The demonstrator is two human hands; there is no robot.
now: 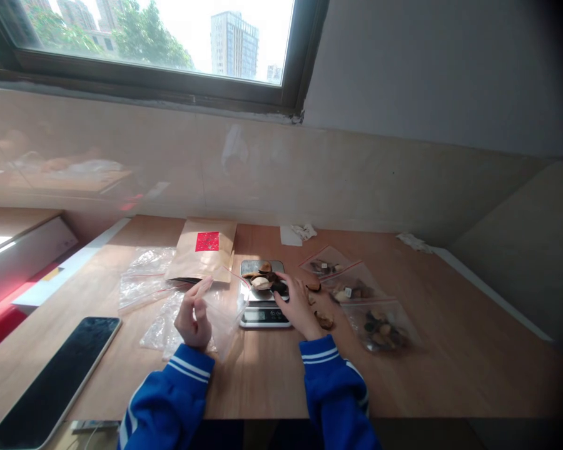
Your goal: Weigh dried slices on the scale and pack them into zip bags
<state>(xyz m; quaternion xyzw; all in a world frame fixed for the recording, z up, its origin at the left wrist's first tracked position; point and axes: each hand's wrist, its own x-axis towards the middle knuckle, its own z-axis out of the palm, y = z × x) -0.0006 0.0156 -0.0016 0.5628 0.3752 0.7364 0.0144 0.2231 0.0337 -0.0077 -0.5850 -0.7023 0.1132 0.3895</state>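
Note:
My left hand [194, 315] pinches the top edge of a transparent zip bag [224, 319] just left of a digital kitchen scale [265, 317]. On the scale's steel pan lies a small heap of dried slices [261, 281], brown and pale. My right hand [298, 306] reaches over the pan, its fingertips gripping a dark dried piece [279, 288]. Several loose pieces, such as a brown slice [324, 320], lie on the wooden table [263, 387] below my right hand. Three zip bags of dried pieces [380, 328] fan out to the right.
A kraft paper bag with a red label [205, 247] lies behind the scale. Crumpled plastic bags [145, 278] lie to the left, and a smartphone [51, 381] sits near the front left edge. Scraps of paper [298, 233] lie by the wall under a window.

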